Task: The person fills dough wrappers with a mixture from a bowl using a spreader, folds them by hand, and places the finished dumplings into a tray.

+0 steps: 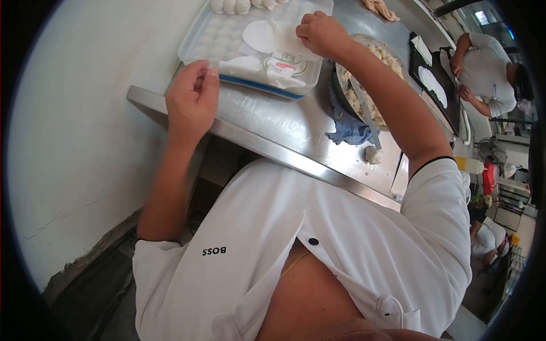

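At upper left of the frame, the left hand (193,99) is half curled, thumb beside the bent fingers, near the tray (310,83)'s corner; its grip cannot be told. At top centre, the right hand (324,35)'s bent fingers meet the white wrappers (282,35) on the tray; whether they pinch is hidden.

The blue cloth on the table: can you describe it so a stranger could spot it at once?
On the steel table, find the big bowl of chunky pale filling, to the right of the plastic tray. The blue cloth is bunched along the bowl's near side. It is crumpled, dull-blue fabric, unlike the tray's straight, brighter blue edge.
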Demonstrator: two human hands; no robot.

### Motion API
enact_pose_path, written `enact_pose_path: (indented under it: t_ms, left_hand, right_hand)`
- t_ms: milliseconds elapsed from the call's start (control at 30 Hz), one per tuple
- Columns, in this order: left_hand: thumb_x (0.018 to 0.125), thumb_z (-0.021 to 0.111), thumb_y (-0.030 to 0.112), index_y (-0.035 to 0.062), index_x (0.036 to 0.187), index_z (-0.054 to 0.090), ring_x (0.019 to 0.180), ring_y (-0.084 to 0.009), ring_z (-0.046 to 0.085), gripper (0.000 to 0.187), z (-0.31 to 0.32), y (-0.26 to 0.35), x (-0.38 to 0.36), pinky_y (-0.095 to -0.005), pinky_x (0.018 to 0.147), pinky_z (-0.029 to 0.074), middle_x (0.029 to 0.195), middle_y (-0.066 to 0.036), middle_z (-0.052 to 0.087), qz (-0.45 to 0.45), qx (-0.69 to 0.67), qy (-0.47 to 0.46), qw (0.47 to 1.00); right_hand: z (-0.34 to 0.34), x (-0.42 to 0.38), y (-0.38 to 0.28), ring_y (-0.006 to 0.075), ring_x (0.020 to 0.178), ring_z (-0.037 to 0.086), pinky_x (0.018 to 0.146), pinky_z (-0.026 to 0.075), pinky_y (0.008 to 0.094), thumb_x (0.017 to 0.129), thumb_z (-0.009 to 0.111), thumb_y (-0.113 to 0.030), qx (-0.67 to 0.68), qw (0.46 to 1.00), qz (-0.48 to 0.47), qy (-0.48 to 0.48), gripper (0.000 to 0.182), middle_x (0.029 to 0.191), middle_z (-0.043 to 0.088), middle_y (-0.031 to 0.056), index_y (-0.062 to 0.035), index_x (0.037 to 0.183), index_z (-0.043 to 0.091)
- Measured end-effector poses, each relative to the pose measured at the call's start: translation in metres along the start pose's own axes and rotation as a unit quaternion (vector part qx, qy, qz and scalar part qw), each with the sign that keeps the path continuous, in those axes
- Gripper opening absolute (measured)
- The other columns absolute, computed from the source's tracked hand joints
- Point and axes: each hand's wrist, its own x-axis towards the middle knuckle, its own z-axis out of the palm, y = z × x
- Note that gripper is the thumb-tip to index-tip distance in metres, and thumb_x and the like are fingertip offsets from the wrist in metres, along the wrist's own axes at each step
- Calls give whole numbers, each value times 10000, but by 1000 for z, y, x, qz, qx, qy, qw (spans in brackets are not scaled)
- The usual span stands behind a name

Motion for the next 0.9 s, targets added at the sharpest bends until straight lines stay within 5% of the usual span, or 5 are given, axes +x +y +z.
enact_pose_path:
  t_ms: [133, 400, 633, 800, 900]
  left_hand:
    - [938, 612, 208, -41, 1114, 627, 759, -144, 629, 306, 2, 7, 30, -273, 735, 512, 918, -106, 682, -102, 38, -115, 987]
    - [916, 592, 267, 31, 1130, 663, 939, -343, 642, 327, 75, 35, 97, -416, 842, 503, 1080, -189, 667, 119, 300, -288, 902]
    - [916, 574, 247, 49, 1013, 687, 991, -353, 627, 248, 117, 19, 125, -466, 847, 511, 994, -153, 681, 62, 356, -384, 849]
    - [936, 561, 237, 126, 1245, 626, 1218, -323, 513, 335, 124, -2, 116, -430, 988, 440, 1332, -124, 554, 132, 337, -328, 872]
    - [947, 545, 251, 162, 1281, 605, 1282, -314, 438, 351, 125, -7, 106, -465, 1023, 405, 1436, -96, 453, 137, 366, -345, 853]
  right_hand:
    - [-2, -11, 1, 269, 916, 588, 768, 509, 399, 754, 637, -100, -13, 997, -64, 47, 47, 958, 660, 35, -89, 795, 657]
    - [-10, -19, 1, 240, 959, 563, 795, 489, 408, 760, 643, -145, 26, 995, -88, 39, 94, 914, 660, 27, -98, 840, 659]
    - [-14, -8, -6, 268, 972, 587, 819, 466, 436, 758, 665, -183, 48, 998, -3, -37, 202, 928, 681, 56, -102, 943, 673]
    - [-7, -4, -7, 250, 932, 590, 806, 487, 394, 758, 676, -139, 39, 998, 27, -35, 142, 963, 675, 46, -92, 892, 670]
    - [-9, -9, -4, 344, 803, 617, 682, 493, 445, 754, 616, -187, 14, 999, -24, -31, 117, 785, 656, 124, -88, 754, 677]
